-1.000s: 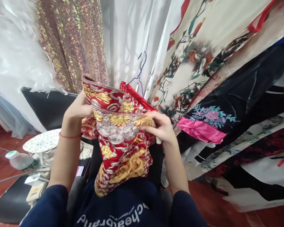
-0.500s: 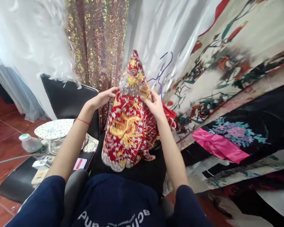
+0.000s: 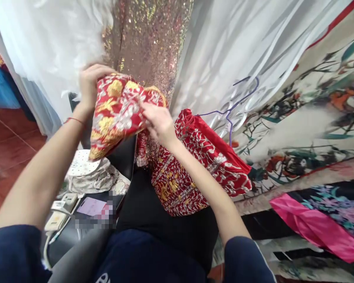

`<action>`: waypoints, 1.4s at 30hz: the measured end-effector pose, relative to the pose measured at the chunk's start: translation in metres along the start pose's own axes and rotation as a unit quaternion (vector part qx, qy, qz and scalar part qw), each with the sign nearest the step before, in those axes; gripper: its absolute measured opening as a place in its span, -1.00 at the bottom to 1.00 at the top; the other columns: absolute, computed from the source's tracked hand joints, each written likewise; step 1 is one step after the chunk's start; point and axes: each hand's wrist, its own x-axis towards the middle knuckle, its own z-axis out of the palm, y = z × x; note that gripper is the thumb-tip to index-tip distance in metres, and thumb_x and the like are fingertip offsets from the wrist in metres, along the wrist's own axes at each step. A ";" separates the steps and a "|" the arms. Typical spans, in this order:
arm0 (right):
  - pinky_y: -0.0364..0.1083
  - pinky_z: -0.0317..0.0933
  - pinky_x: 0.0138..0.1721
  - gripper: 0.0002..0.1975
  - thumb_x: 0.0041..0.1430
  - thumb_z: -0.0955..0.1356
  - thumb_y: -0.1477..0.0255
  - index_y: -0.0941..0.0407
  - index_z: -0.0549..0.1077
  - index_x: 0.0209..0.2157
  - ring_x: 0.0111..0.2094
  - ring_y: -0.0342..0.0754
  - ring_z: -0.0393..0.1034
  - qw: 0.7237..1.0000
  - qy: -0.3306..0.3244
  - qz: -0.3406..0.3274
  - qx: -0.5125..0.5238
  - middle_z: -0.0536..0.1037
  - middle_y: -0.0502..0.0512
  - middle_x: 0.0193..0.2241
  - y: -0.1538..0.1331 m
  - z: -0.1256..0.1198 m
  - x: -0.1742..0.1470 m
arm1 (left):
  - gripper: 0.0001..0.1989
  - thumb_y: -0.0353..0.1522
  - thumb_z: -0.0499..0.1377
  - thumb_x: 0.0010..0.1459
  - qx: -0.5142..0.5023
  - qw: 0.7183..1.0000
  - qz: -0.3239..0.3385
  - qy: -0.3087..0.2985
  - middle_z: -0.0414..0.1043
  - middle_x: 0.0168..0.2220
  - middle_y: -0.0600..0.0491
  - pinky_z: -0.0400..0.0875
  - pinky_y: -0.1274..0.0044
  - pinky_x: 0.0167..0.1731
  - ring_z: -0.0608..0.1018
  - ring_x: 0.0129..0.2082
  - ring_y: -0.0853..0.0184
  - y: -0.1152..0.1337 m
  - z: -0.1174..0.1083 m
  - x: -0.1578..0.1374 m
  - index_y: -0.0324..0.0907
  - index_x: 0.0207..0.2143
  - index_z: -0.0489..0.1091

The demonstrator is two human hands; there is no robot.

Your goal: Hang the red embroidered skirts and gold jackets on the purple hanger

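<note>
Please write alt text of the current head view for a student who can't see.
A person's left hand holds red cloth embroidered in gold and silver; the right hand touches it. More red embroidered fabric spreads beneath the right forearm, near a purple hanger.

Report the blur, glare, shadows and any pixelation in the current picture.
Head view: blur softens the left hand and right hand; head view: the white feathery fabric at upper left looks washed out; head view: soft shadows streak the white curtain; head view: blocky pixelation covers part of the phone.
</note>
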 end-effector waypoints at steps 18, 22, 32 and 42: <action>0.04 0.17 -0.04 -0.69 0.40 0.17 0.45 0.19 0.52 -0.13 -0.13 0.08 0.45 0.930 -0.351 0.025 -0.104 0.63 0.26 -0.26 -0.030 0.016 -0.107 | -0.81 -0.27 0.09 0.23 0.241 0.947 0.194 -0.087 0.57 -0.21 0.02 0.22 0.17 0.09 0.47 -0.08 0.19 0.064 0.037 -0.058 -0.08 -0.38 0.44; 0.02 0.18 -0.10 -0.67 0.39 0.17 0.47 0.23 0.50 -0.02 -0.14 0.10 0.51 0.906 -0.376 0.138 -0.138 0.64 0.33 -0.16 -0.010 -0.011 -0.120 | -0.64 -0.32 0.00 0.26 0.127 0.953 0.213 -0.172 0.53 -0.01 -0.14 0.26 0.23 0.14 0.48 0.04 0.12 0.131 0.154 -0.042 -0.22 0.04 0.40; -0.09 0.21 -0.20 -0.79 0.26 0.27 0.54 0.13 0.55 -0.26 -0.26 0.02 0.55 0.858 -0.374 0.312 -0.162 0.68 0.18 -0.28 -0.007 -0.148 -0.240 | -0.43 -0.19 -0.20 0.37 0.095 0.946 0.124 -0.283 0.56 -0.08 -0.27 0.17 0.23 0.23 0.52 0.02 0.07 0.156 0.244 -0.015 -0.31 -0.13 0.54; -0.18 0.37 -0.28 -0.62 0.41 0.18 0.11 0.09 0.31 0.02 -0.34 -0.16 0.54 0.882 0.007 0.466 0.067 0.60 0.08 -0.18 -0.016 -0.075 -0.191 | -0.43 -0.12 -0.20 0.40 0.207 0.951 0.102 -0.206 0.59 -0.26 -0.23 0.28 0.24 -0.04 0.58 -0.16 0.02 0.193 0.197 -0.092 -0.21 -0.20 0.53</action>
